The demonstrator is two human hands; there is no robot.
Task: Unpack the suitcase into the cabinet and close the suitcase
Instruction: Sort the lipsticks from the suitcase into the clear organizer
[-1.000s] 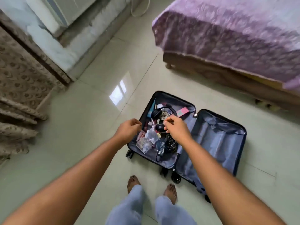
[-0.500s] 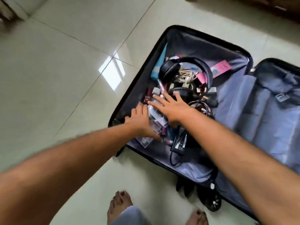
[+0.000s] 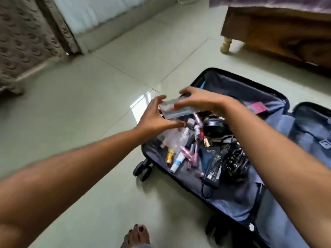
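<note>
Head view looks down at the open suitcase [image 3: 265,203] on the tiled floor, its near half packed with small things and its far half showing bare grey lining. Both hands are raised just above the packed half with a clear pouch [image 3: 174,109] between them. The left hand [image 3: 157,117] holds the pouch's near end, thumb under and fingers curled over the top; the right hand [image 3: 198,102] grips its far end from above, fingers bent round the edge. The pouch is blurred, so what it holds cannot be told. Below lie a second clear bag [image 3: 172,138], several tubes [image 3: 177,161], pink sticks, headphones [image 3: 215,127], a charger brick [image 3: 214,170] and a tangle of black cable [image 3: 234,160], all loose and touching. This looks like the unpacking step, one item lifted clear and most things yet to go; closing is a long way off. The cabinet may be the carved piece at upper left, though that is unsure. Next the pouch must be carried level to the cabinet, kept from sagging or spilling, with one hand perhaps freed to open a door.
</note>
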